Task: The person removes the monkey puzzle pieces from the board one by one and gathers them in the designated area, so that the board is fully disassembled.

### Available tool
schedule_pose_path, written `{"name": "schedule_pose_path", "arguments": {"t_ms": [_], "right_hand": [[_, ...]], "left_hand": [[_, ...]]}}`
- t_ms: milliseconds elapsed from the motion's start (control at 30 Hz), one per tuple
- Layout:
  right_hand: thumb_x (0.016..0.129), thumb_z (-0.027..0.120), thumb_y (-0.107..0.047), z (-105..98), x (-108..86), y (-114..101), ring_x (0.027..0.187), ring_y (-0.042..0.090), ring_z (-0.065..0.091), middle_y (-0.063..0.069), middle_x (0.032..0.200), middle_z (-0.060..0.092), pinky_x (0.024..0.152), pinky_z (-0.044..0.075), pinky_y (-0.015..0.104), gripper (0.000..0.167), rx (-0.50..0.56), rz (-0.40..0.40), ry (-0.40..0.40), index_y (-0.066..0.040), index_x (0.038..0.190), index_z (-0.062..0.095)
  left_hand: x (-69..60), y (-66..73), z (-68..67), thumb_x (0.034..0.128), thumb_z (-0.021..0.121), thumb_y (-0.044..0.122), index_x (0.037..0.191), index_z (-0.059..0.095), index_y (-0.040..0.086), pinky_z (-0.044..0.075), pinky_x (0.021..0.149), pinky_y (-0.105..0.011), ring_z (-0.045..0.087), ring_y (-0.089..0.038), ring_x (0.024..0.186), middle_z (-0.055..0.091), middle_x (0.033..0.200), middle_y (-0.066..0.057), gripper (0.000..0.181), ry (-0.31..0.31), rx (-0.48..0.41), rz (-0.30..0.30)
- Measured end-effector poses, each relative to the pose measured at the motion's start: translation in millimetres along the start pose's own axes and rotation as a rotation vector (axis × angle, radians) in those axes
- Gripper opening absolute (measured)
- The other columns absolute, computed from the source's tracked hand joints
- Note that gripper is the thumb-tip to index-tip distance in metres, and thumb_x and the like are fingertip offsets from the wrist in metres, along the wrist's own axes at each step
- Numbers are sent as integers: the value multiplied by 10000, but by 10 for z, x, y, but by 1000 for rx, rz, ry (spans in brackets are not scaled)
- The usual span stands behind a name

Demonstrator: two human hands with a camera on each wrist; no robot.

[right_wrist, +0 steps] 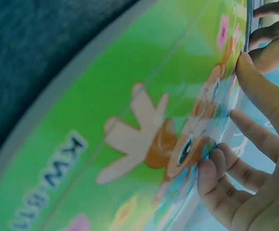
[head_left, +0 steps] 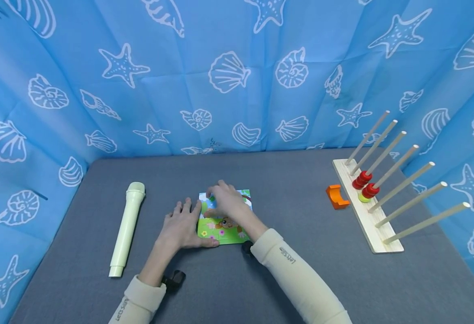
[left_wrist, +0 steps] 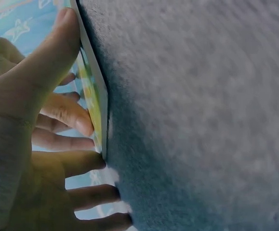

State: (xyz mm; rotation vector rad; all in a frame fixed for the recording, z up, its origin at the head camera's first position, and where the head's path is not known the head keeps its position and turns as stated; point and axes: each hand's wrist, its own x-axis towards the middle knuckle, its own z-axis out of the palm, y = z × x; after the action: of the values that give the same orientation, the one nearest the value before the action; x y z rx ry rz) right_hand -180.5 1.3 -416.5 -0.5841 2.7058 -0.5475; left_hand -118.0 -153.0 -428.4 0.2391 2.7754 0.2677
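A: Where is the flat, rectangular, glossy picture board?
B: Around the middle of the grey desk, its near part showing green ground, small flowers and a brown cartoon animal
A: How is the left grip?
B: That bare hand is spread wide, fingers straight at the board's left edge and thumb along its near edge, with nothing pinched
A: And the right grip?
B: It lies over the board from the right, fingers loosely bent, well parted and touching the picture; I see nothing in its grasp
A: What is on the left?
B: A pale green, microphone-shaped stick, its rounded head at the far end, well apart from the board
A: On the right?
B: A pale wooden rack with 7 rods. Counting from the far end, rod 3 carries red rings, and rod 4 carries red above a yellow-green ring. An orange, arch-shaped block sits just left of the rack
A: And beyond?
B: A blue curtain printed with white shells and starfish, along the far side
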Motion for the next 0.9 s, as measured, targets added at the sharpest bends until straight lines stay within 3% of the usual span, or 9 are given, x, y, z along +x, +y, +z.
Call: {"name": "schedule_pose_path", "arguments": {"t_ms": [267, 567, 900], "right_hand": [[834, 852, -380, 12, 12, -50, 1207, 324, 614, 136, 1351, 604, 1022, 542, 443, 537, 2, -1, 17, -108, 1272, 703], [831, 861, -363, 61, 87, 39, 1211, 370, 538, 190, 1459, 438, 951, 540, 486, 503, 118, 33, -22, -143, 1231, 649], [847, 849, -349, 56, 97, 63, 1193, 334, 485, 167, 1425, 428, 941, 514, 473, 501, 167, 52, -55, -138, 1241, 621]], "left_hand": [[11, -4, -20, 665, 765, 809, 1593, 360, 77, 445, 1044, -716, 343, -555, 1474, 325, 1624, -306, 1249, 32, 35, 6], [27, -9, -14, 662, 782, 794, 1598, 350, 83, 435, 1048, -725, 335, -558, 1475, 320, 1627, -304, 1252, 33, 27, 0], [62, -2, 3, 673, 797, 766, 1611, 317, 88, 389, 1089, -736, 295, -559, 1495, 281, 1646, -300, 1253, 2, -1, -27]]}}
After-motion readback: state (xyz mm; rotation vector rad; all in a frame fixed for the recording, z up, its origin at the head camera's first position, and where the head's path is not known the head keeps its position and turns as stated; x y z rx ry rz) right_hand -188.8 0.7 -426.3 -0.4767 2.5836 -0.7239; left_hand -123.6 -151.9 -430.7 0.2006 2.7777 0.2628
